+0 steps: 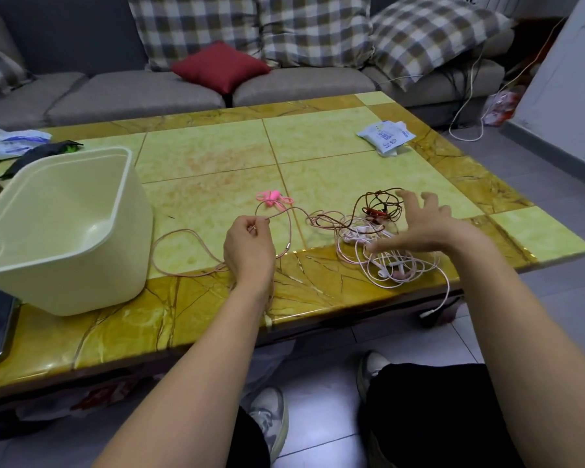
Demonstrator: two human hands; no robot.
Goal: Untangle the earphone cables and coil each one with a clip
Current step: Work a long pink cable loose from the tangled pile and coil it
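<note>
Cream bin [65,228] tipped at left. Pink cable [290,231] pinched by left hand [249,246]. Tangle [395,268] of cables at right, with right hand [416,228] fingers spread above.

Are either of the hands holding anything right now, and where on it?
The left hand pinches the rose-gold cable at what looks like its plug end. The right hand is spread open above the tangled earphones, holding nothing.

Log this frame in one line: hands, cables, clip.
left hand: pinches rose cable | right hand: fingers spread above tangle | pink clip: on table, apart from both hands | stage: untangling
</note>
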